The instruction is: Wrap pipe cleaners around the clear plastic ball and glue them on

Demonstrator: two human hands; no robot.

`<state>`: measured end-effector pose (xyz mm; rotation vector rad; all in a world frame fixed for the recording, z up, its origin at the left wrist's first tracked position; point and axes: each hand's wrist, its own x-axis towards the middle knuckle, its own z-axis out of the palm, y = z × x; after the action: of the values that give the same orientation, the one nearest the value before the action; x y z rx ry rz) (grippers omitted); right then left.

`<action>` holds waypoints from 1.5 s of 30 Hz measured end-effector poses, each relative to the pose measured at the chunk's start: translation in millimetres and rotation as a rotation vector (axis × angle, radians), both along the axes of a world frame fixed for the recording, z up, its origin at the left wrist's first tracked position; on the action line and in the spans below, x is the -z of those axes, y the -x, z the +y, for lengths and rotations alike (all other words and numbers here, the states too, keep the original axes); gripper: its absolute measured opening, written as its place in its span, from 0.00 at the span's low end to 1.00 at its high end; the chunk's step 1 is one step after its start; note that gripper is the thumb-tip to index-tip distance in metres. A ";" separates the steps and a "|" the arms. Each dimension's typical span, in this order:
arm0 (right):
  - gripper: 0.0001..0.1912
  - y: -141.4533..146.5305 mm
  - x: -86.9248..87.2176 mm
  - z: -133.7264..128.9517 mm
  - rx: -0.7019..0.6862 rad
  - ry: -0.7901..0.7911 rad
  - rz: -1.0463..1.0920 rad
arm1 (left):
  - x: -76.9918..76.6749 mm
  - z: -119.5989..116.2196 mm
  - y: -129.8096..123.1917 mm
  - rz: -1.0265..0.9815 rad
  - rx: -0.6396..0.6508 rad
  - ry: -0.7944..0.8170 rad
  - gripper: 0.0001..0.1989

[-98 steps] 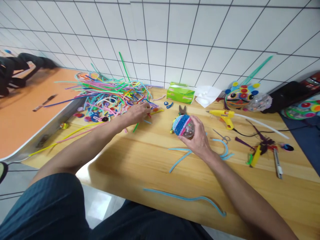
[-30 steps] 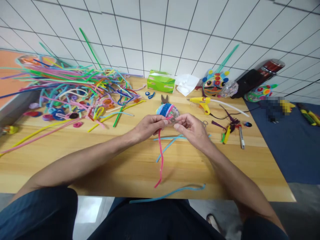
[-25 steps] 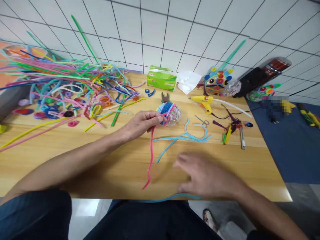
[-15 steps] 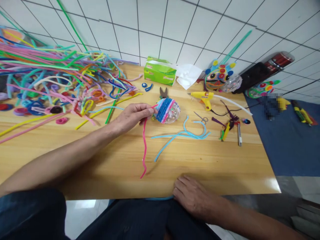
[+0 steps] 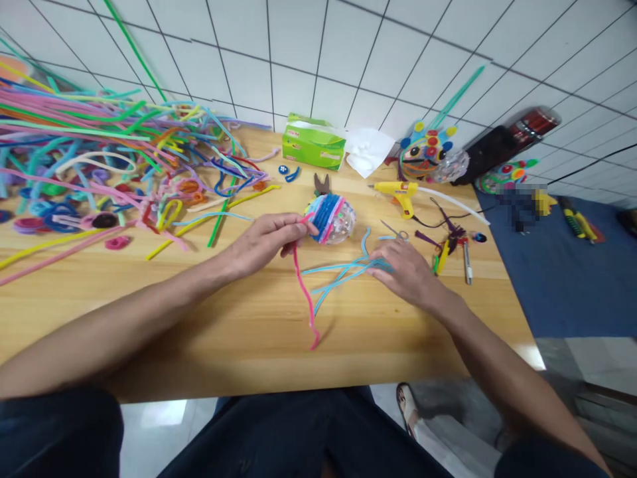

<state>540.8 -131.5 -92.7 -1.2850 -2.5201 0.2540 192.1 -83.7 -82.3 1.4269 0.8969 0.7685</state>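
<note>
Right of the heaped pipe cleaners [image 5: 94, 156], pinches in the left hand [image 5: 266, 239] a pink strip [image 5: 301, 279], dangling over the table [image 5: 223, 332], just beside the partly wrapped ball [image 5: 332, 219]. Farther right, over pale-blue strips [image 5: 329, 268], holds the right hand [image 5: 405, 269] curled; cannot tell whether gripping any.

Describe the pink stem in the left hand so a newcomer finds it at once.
On the wooden table, find the ball banded in blue and pink. From the left hand beside it, a fuzzy pink stem trails toward the table's near edge. Its strong pink sets it apart from the light blue stems at the right hand.
</note>
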 end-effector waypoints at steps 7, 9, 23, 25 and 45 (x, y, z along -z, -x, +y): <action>0.14 85.1 -13.5 -5.0 0.180 0.360 0.660 | 11.3 -14.3 -14.8 0.066 0.206 -0.018 0.19; 0.10 96.7 -13.0 2.3 0.162 0.391 0.722 | 12.7 -14.5 -22.2 0.075 0.239 -0.023 0.21; 0.10 89.5 -5.3 17.3 0.303 0.202 0.830 | 4.0 -14.1 -44.1 -0.152 -0.079 0.173 0.14; 0.09 88.0 -0.8 19.3 0.330 0.147 0.831 | 3.6 -10.9 -45.0 -0.126 -0.145 0.127 0.14; 0.07 87.9 9.0 24.2 0.295 0.136 0.805 | 0.4 -11.0 -53.6 0.015 -0.222 -0.073 0.17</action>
<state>452.9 -107.3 -101.8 -1.2463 -1.6419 0.7157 245.7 -94.8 -82.8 1.4130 1.0607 0.9660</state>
